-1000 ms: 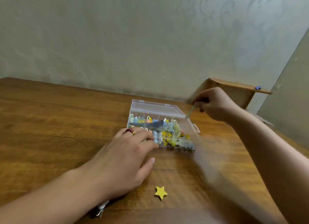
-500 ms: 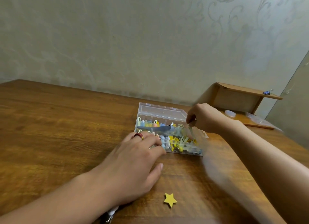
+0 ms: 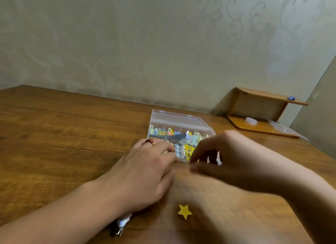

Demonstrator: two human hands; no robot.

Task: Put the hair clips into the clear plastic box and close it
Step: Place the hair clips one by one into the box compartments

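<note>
- Since the earlier frame, my right hand (image 3: pixel 223 158) is dropping from the far right corner of the clear plastic box (image 3: pixel 179 124) to its near edge; whether its grip is pinching anything, I cannot tell through blur.
- Lid is lying lowered, so I judge closing is under way.
- My left hand (image 3: pixel 145 171) is resting flat and uncurled on the box's near left.
- Hair clips (image 3: pixel 181 141) are filling the box; a yellow star (image 3: pixel 185 211) and a dark clip (image 3: pixel 120 225) are lying loose on the tabletop (image 3: pixel 63 143).

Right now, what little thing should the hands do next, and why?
Probably press the front edge of the clear plastic box down to snap it: both hands, left hand and right hand, sit at that edge. The yellow star and a clip remain on the table.
</note>
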